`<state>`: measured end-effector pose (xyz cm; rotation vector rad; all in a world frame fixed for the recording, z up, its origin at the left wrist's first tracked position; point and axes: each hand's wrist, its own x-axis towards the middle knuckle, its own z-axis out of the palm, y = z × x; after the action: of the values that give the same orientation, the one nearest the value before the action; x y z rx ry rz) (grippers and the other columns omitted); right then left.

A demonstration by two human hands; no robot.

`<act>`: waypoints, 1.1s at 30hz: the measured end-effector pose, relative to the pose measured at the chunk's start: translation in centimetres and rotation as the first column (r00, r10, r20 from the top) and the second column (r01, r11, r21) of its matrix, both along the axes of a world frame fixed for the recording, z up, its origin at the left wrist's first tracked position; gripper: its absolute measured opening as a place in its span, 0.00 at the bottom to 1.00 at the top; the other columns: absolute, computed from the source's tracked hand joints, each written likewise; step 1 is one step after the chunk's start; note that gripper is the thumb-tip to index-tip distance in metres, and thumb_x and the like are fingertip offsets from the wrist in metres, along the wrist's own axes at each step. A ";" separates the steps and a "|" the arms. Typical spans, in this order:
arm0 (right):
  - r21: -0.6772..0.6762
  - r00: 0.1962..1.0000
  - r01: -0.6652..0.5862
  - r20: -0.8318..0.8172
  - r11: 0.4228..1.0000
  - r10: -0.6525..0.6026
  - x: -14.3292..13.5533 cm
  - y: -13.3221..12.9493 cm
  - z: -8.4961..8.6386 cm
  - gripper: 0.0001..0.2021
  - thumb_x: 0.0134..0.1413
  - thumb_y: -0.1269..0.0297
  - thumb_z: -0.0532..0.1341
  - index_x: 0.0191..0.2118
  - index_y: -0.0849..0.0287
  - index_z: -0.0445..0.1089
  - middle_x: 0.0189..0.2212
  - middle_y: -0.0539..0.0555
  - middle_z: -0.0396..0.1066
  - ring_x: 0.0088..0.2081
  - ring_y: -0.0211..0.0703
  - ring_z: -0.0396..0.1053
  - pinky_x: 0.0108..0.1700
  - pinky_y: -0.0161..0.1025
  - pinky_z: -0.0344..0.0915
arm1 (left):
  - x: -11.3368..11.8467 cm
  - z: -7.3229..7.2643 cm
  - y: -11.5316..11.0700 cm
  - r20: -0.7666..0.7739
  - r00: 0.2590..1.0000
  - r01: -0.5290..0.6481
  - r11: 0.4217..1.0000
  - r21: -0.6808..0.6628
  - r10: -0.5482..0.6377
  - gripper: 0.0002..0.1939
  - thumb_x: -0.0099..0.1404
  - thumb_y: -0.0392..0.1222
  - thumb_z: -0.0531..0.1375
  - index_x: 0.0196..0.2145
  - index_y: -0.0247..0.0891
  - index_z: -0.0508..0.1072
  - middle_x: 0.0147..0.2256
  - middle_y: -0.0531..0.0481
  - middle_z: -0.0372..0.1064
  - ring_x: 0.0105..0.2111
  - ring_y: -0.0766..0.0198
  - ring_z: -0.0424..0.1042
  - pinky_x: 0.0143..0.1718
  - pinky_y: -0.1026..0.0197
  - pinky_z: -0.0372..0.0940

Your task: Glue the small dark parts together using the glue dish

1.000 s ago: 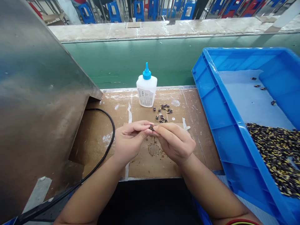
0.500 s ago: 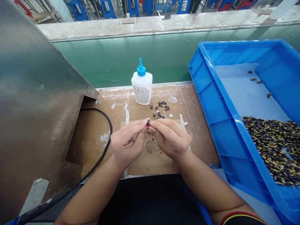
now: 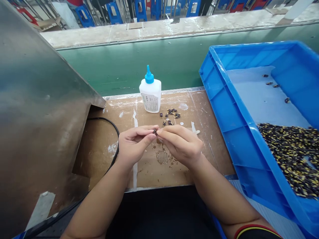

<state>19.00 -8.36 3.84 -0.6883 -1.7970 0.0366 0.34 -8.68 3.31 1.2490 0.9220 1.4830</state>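
Observation:
Both hands meet over the cardboard-covered bench point(image 3: 154, 177), fingertips nearly touching. Between them is a small dark part point(image 3: 155, 132), mostly hidden by the fingers. My left hand point(image 3: 134, 142) pinches it from the left with thumb and forefinger. From the right, my right hand point(image 3: 180, 142) pinches at the same part, its fingers pressed together. Just beyond the fingertips lies a loose group of small black-and-gold parts point(image 3: 171, 112). A white squeeze bottle point(image 3: 151, 96) with a blue nozzle cap stands upright behind them.
At right, a big blue crate point(image 3: 233, 109) holds a heap of black-and-gold parts point(image 3: 290, 156). A metal housing point(image 3: 45, 109) rises at left, with a black cable point(image 3: 116, 132) beside it. A green conveyor belt point(image 3: 124, 66) runs behind the bench; blue stools point(image 3: 141, 10) stand farther back.
The small part and my fingertips have shifted slightly left. My left fingers are straighter, with thumb and forefinger farther apart. The view has moved a little.

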 end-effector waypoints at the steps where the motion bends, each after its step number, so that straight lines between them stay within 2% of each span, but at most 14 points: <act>1: 0.002 1.000 -0.001 -0.011 1.000 0.001 0.0 0.0 0.1 0.12 0.68 0.76 0.70 0.52 0.56 0.78 0.43 0.54 0.82 0.40 0.42 0.82 0.42 0.38 0.83 | -0.2 0.2 0.1 -0.029 1.000 -0.011 0.999 0.035 0.012 0.06 0.60 0.39 0.78 0.36 0.42 0.87 0.43 0.43 0.85 0.44 0.54 0.86 0.47 0.56 0.84; 6: -0.024 0.996 -0.032 -0.085 0.999 0.029 0.1 0.0 0.1 0.12 0.67 0.73 0.72 0.53 0.54 0.77 0.44 0.52 0.83 0.41 0.41 0.83 0.45 0.38 0.85 | -0.5 0.9 0.0 -0.100 0.995 -0.001 0.991 0.131 0.014 0.07 0.60 0.36 0.78 0.36 0.44 0.87 0.42 0.45 0.85 0.41 0.56 0.86 0.44 0.58 0.84; 12: -0.042 0.994 -0.074 -0.079 0.996 0.070 0.2 0.0 0.2 0.09 0.69 0.72 0.71 0.51 0.54 0.78 0.44 0.52 0.84 0.42 0.41 0.84 0.45 0.39 0.85 | -0.6 0.7 0.3 -0.076 0.997 0.047 0.984 0.172 -0.034 0.09 0.60 0.32 0.77 0.35 0.46 0.88 0.41 0.47 0.85 0.39 0.60 0.86 0.44 0.61 0.83; 20: -0.058 0.989 -0.109 -0.103 0.992 0.103 0.1 -0.1 0.4 0.07 0.67 0.71 0.72 0.47 0.54 0.79 0.43 0.51 0.84 0.41 0.40 0.84 0.46 0.37 0.85 | -0.7 0.1 0.6 0.078 0.992 0.101 0.995 0.023 -0.103 0.06 0.59 0.39 0.79 0.32 0.45 0.87 0.37 0.45 0.84 0.37 0.61 0.85 0.41 0.62 0.82; 26: -0.065 0.987 -0.096 -0.137 0.993 0.086 0.0 -0.1 0.4 0.06 0.67 0.70 0.73 0.46 0.54 0.79 0.42 0.50 0.84 0.39 0.40 0.84 0.44 0.37 0.86 | -0.1 0.0 0.4 0.206 0.969 0.150 0.988 -0.044 -0.138 0.06 0.59 0.39 0.79 0.32 0.46 0.87 0.37 0.48 0.84 0.37 0.65 0.84 0.43 0.66 0.80; 33: -0.162 0.988 -0.101 -0.131 0.982 0.080 0.2 -0.3 1.0 0.08 0.67 0.71 0.73 0.48 0.54 0.79 0.42 0.51 0.84 0.39 0.41 0.83 0.42 0.37 0.84 | 1.1 0.5 0.4 0.272 0.958 0.125 0.984 -0.127 -0.086 0.11 0.54 0.45 0.82 0.28 0.43 0.85 0.34 0.47 0.84 0.33 0.64 0.83 0.39 0.63 0.81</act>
<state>19.17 -8.64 4.82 -0.7078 -1.7175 0.2896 1.47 -8.29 3.85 0.9523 0.7558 1.4312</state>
